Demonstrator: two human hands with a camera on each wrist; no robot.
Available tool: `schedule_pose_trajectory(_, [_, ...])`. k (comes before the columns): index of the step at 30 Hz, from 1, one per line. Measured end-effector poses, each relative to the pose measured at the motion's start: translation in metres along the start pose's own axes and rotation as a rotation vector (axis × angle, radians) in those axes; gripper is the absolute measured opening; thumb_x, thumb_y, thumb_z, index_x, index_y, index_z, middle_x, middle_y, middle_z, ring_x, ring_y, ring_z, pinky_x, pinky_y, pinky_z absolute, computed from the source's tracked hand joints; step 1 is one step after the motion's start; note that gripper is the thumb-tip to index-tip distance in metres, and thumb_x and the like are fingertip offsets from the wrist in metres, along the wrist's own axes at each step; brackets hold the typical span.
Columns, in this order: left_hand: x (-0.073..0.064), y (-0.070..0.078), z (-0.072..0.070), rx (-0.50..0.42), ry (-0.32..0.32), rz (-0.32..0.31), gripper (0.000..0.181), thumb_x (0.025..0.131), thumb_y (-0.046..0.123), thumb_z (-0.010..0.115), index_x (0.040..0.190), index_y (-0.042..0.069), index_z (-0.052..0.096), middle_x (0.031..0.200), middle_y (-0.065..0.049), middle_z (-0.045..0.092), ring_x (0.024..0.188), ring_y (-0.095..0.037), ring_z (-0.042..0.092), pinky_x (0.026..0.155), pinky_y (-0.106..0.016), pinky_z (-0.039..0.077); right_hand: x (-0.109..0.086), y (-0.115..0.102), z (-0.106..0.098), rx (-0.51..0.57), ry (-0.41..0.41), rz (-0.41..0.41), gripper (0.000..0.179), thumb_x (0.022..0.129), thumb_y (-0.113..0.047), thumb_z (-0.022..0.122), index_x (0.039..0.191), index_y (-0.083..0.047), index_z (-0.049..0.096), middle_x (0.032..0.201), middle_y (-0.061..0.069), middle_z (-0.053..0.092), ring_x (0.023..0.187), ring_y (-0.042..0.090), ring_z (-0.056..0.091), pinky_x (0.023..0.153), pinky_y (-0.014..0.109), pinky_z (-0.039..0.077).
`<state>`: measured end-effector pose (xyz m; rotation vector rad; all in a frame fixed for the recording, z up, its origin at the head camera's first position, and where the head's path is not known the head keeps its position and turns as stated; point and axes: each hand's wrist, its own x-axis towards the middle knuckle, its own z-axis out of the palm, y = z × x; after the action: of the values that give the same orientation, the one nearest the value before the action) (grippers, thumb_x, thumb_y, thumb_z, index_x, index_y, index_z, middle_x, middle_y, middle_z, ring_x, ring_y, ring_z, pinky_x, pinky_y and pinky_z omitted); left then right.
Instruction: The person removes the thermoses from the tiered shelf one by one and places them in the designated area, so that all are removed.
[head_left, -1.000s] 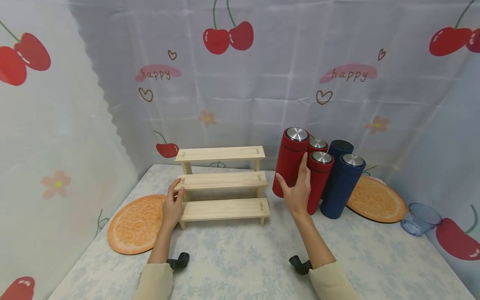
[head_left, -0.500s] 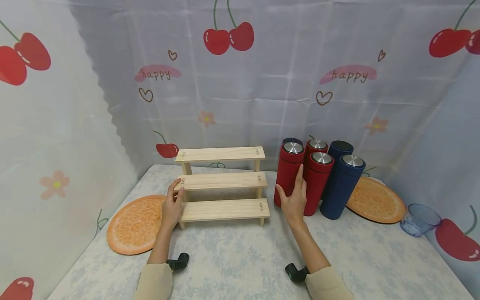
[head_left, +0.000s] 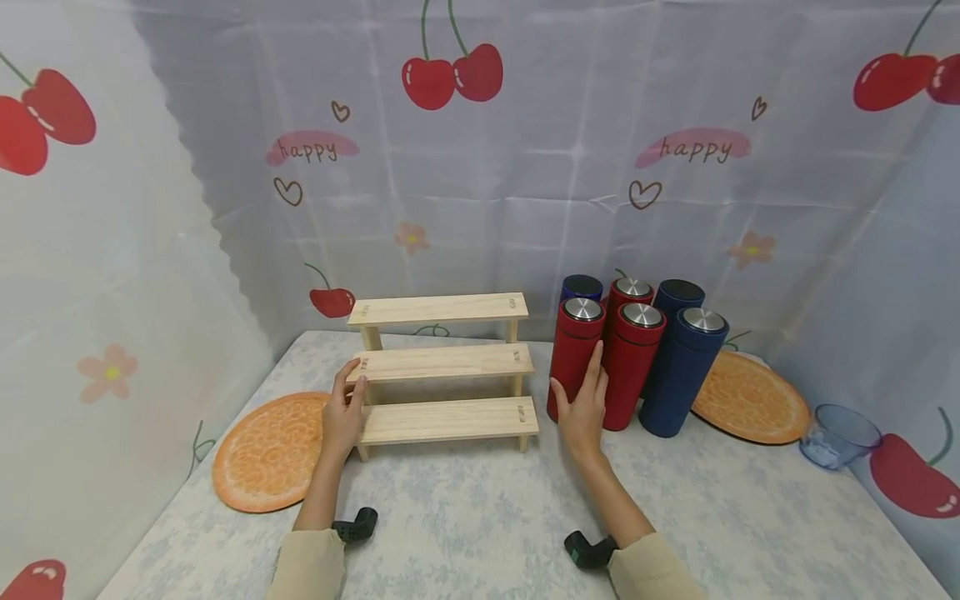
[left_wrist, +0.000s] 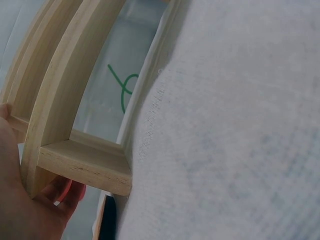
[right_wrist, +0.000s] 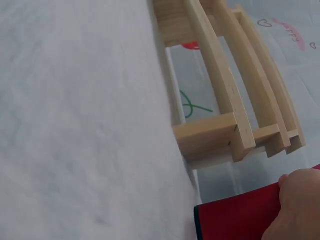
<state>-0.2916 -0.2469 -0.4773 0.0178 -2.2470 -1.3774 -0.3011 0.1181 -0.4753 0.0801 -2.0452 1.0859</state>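
A three-tier wooden stand (head_left: 442,363) sits mid-table. My left hand (head_left: 342,423) grips its left end; the left wrist view shows fingers (left_wrist: 68,200) bent around the side piece. On the right, my right hand (head_left: 584,419) holds a red thermos (head_left: 573,354) with a steel lid, thumb on its left side and fingers on its right. That thermos stands upright, its dark-rimmed base at the cloth in the right wrist view. Close beside it is another red thermos (head_left: 632,367), with a third red thermos (head_left: 632,287) behind. A blue thermos (head_left: 582,288) shows behind the held one.
Two more blue thermoses, one at the front (head_left: 681,375) and one behind it (head_left: 678,292), complete the cluster. Round orange mats lie at left (head_left: 266,458) and right (head_left: 750,400). A clear blue bowl (head_left: 838,437) is near the right edge. A printed curtain (head_left: 480,192) backs the table.
My right hand has brought the red thermos down and toward me, in line with the front red one. The blue thermos behind it has come into view. My left hand stays on the stand.
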Motion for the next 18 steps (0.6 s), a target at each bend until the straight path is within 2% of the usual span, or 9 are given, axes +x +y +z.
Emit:
schedule_pose_trajectory(8, [0.001, -0.0015, 0.0003, 0.013, 0.01, -0.007, 0.042, 0.096, 0.044, 0.044, 0.136, 0.034, 0.041, 0.109, -0.016, 0.061, 0.094, -0.03, 0.059, 0.077, -0.045, 0.044, -0.0031, 0.0024, 0.0025, -0.02, 0.022, 0.008, 0.092, 0.083, -0.018, 0.07, 0.15, -0.022, 0.007, 0.131, 0.023, 0.036, 0.113, 0.037, 0.044, 0.085, 0.056, 0.041])
schedule_pose_trajectory(18, [0.0005, -0.0005, 0.0006, 0.014, 0.003, -0.012, 0.042, 0.096, 0.045, 0.044, 0.136, 0.034, 0.041, 0.11, -0.015, 0.061, 0.095, -0.03, 0.058, 0.078, -0.045, 0.044, -0.0057, 0.0001, -0.002, -0.042, 0.025, 0.035, 0.093, 0.081, -0.013, 0.071, 0.149, -0.025, 0.009, 0.13, 0.021, 0.039, 0.114, 0.035, 0.044, 0.087, 0.053, 0.042])
